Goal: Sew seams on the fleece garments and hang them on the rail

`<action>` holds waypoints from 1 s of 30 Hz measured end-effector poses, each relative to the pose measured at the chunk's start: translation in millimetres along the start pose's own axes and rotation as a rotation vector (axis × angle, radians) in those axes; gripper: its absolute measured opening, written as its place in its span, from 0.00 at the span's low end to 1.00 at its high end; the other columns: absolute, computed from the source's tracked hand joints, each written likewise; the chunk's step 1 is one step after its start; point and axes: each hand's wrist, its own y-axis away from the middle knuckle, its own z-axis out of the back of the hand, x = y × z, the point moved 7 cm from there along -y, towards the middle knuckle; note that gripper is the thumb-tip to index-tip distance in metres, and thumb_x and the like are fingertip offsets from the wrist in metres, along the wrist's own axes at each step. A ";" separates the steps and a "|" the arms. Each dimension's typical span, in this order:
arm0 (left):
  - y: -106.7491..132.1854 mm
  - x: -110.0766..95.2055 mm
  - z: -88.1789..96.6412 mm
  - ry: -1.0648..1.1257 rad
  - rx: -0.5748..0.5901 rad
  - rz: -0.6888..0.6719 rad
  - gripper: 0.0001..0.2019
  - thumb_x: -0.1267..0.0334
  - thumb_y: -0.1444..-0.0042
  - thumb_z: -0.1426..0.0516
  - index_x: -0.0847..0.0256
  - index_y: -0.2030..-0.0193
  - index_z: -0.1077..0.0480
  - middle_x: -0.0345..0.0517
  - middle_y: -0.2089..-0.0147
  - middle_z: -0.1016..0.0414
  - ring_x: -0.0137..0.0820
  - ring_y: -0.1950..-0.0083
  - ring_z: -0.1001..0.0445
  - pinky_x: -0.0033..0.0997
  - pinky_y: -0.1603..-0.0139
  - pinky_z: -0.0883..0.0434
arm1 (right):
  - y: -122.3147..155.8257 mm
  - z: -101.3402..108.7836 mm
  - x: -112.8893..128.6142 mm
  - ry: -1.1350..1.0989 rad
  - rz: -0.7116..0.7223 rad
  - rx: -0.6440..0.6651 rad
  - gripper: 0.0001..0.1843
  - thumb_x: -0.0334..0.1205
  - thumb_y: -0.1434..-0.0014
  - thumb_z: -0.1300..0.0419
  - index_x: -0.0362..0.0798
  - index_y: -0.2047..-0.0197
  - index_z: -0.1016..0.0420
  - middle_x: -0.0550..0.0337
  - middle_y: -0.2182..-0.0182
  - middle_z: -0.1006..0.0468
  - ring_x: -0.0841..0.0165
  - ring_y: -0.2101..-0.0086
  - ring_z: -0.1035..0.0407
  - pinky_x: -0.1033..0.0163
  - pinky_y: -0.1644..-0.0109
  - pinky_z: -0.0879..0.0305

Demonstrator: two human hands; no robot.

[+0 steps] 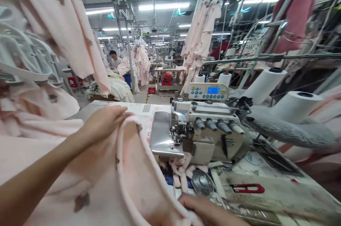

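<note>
A pale pink garment (87, 169) with dark printed spots spreads across the left and front of the view. Its long edge hangs in an open loop between my two hands. My left hand (108, 121) is closed on the upper end of that edge, above the machine table. Low in the view, my right hand (198, 204) grips the lower part of the same edge; its fingers are partly hidden by the cloth. Just right of the loop stands an overlock sewing machine (207, 130) with a shiny metal plate (163, 135). No cloth lies under its presser foot.
Red thread snips (247, 188) and a round metal dish (202, 182) lie before the machine, near fabric scraps (181, 172). Thread cones (297, 107) stand at right. Garments on hangers (23, 52) crowd the left. A person (114, 59) sits farther back.
</note>
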 end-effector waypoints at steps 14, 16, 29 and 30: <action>33.8 -128.6 -124.4 0.137 -0.269 -0.400 0.06 0.65 0.41 0.49 0.61 0.58 0.35 0.47 0.57 0.28 0.38 0.54 0.32 0.47 0.47 0.37 | -40.6 85.3 25.1 0.481 0.006 -0.645 0.07 0.37 0.40 0.48 0.49 0.63 0.29 0.59 0.66 0.27 0.65 0.64 0.32 0.64 0.62 0.40; 27.7 -124.6 -126.5 0.146 -0.199 -0.410 0.05 0.67 0.40 0.51 0.60 0.63 0.34 0.45 0.62 0.29 0.37 0.60 0.33 0.42 0.56 0.34 | -40.1 87.0 26.2 0.371 0.034 -0.558 0.09 0.37 0.38 0.51 0.51 0.59 0.29 0.60 0.65 0.26 0.67 0.63 0.32 0.65 0.60 0.40; -0.6 -119.3 -131.1 0.301 -0.071 -0.271 0.07 0.69 0.40 0.51 0.61 0.68 0.35 0.43 0.67 0.32 0.34 0.64 0.34 0.33 0.65 0.36 | -37.2 103.0 3.9 0.347 -0.220 -0.856 0.08 0.43 0.42 0.48 0.49 0.69 0.32 0.64 0.75 0.25 0.68 0.72 0.32 0.67 0.70 0.46; 0.3 -118.7 -130.1 0.287 -0.110 -0.276 0.08 0.69 0.40 0.52 0.61 0.68 0.35 0.43 0.68 0.32 0.34 0.65 0.34 0.33 0.65 0.36 | -36.4 101.3 3.2 0.334 -0.211 -0.854 0.09 0.44 0.42 0.49 0.50 0.68 0.33 0.64 0.74 0.25 0.67 0.72 0.32 0.67 0.69 0.45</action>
